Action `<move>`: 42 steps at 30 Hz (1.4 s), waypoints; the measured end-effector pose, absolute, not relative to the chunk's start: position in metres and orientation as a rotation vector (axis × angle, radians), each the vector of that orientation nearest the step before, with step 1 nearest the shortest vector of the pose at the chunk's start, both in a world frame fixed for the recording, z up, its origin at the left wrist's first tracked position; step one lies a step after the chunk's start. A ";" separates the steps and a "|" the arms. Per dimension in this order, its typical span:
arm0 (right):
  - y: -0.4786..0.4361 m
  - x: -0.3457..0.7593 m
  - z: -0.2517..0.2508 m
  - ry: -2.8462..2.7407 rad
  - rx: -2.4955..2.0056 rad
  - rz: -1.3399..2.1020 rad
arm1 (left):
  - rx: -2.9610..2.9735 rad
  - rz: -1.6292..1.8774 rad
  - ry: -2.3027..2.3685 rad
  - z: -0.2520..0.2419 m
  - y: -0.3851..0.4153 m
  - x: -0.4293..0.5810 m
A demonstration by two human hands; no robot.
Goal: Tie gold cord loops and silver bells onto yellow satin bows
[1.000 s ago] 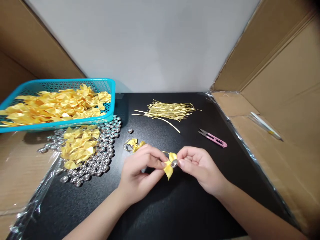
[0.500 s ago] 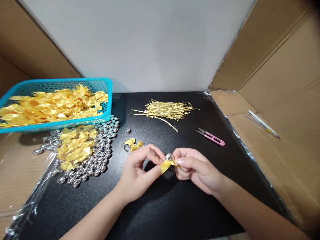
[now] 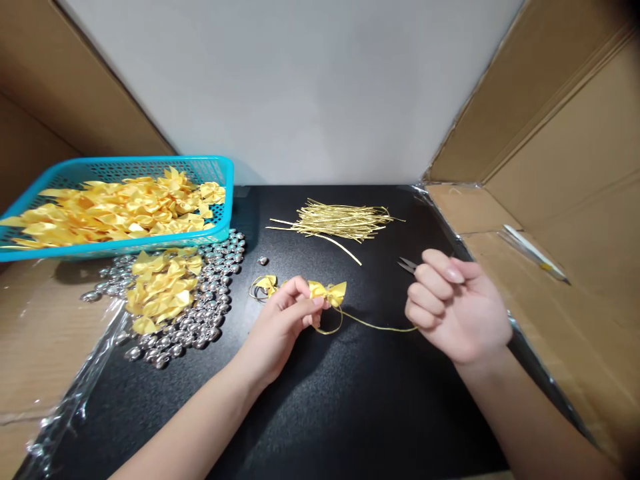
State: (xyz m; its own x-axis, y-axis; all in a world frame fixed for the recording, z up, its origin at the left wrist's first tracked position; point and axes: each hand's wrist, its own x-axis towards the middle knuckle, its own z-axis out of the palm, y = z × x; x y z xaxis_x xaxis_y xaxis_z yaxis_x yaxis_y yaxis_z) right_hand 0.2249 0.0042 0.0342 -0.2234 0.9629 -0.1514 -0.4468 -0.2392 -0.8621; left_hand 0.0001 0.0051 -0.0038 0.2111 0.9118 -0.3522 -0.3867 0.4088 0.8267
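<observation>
My left hand (image 3: 285, 317) is closed, pinching a yellow ribbon bow (image 3: 336, 293) between thumb and fingers above the black table. From the bow hangs a loop of thin gold cord (image 3: 375, 325), and the cord stretches right to my right hand (image 3: 445, 300). That hand is closed in a fist around the cord's end and raised over the table's right side. Just left of it show the blades of thread snips (image 3: 407, 265); their handle is hidden behind the hand. Beyond my left hand lies another yellow bow (image 3: 267, 285) with looped cord, partly covered by my fingers.
At left a blue basket (image 3: 227, 200) holds many yellow bows. In front of it, more bows (image 3: 165, 287) lie among silver beads (image 3: 205, 323); one bead (image 3: 263, 261) sits apart. A bundle of gold cords (image 3: 340, 220) lies at the back. A white pen-like tool (image 3: 535, 252) rests at right.
My right hand has moved away from the bow, right and up, drawing out the cord. The left hand still holds the bow, now turned. The silver bead on it no longer shows.
</observation>
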 end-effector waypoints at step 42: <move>-0.011 0.189 0.001 -1.558 -1.367 1.337 | 0.875 0.744 0.987 -0.002 -0.004 0.009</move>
